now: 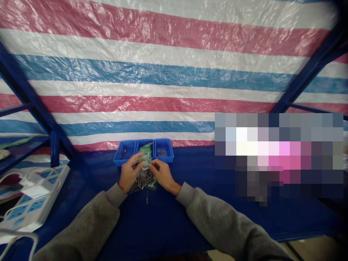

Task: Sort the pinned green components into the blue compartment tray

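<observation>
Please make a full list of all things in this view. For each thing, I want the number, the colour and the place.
striped woven plastic tarpaulin: one, red, white and blue, behind bench
metal frame bars: several, blue, both sides
bench top: one, dark blue, below everything
plastic parts bins: three, blue, far bench edge
small metal parts: few, grey, left bin
clear bag with green print: one, green, between hands, holding metal pins
loose metal pin: one, silver, bench, below bag
white power strip: one, white and blue, left
pixelated patch: one, mixed, right
left hand: one, on bag
right hand: one, on bag
knit sleeves: two, grey, on arms
</observation>
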A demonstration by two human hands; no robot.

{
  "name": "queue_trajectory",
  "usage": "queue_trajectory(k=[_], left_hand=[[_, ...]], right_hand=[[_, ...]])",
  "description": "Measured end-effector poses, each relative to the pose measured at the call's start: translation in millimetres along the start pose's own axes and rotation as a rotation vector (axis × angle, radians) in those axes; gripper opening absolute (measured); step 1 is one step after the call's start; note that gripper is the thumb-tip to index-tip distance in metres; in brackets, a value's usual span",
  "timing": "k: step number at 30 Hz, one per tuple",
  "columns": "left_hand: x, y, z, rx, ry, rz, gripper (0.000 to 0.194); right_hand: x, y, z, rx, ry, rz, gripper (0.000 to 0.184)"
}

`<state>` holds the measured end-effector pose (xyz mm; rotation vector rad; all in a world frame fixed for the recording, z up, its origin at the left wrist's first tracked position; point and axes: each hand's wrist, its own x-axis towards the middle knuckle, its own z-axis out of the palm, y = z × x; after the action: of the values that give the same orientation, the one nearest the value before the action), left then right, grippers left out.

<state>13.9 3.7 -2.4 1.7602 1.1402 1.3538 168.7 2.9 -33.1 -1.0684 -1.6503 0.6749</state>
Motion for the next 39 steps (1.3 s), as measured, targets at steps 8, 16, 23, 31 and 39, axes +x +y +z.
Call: queue_trajectory(k=[8, 16, 23, 31, 39], left_hand=[[-3, -4, 0.6, -0.157, -0.036, -0.126, 0.048], [-7, -8, 2.7, -0.196, -0.005, -0.044, 0.050], [-8, -8, -0.7, -0.222, 0.060, 0.016, 0.057], [-10, -7, -1.5, -0.207, -0.013, 0.048, 0.031], [-11, -13, -2.9, 0.201, -0.017, 0.165, 0.022]], right_hand=[[-4, 0, 7, 0.027, 0.148, -0.039, 0.017], [-8, 5, 5, 0.077, 0.151, -0.134, 0.036], [-11, 5, -3, -0.004, 0.030, -0.325, 0.041], [-8, 4, -2, -0.006, 0.126, -0.284, 0.023], [-9, 2, -2, -0.049, 0.196, -0.222, 0.013]])
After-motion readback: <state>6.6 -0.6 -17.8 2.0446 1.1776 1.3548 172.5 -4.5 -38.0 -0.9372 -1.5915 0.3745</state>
